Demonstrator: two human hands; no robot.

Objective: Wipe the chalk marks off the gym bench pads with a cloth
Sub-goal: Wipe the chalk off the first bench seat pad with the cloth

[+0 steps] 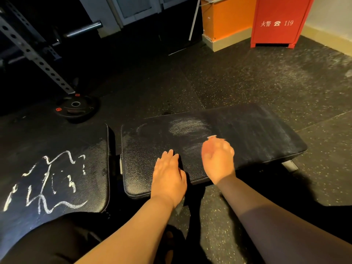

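- Left hand point(168, 180): flat, fingers straight, pressing on right desk pad point(257, 134)
- Right hand point(218, 161): fingers curled, blurred; contents cannot be told
- Chalk smear point(187, 126): on same pad

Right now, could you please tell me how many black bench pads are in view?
2: the chalk-scribbled black leather pad at left; the chalk-smeared black leather pad at centre-right.
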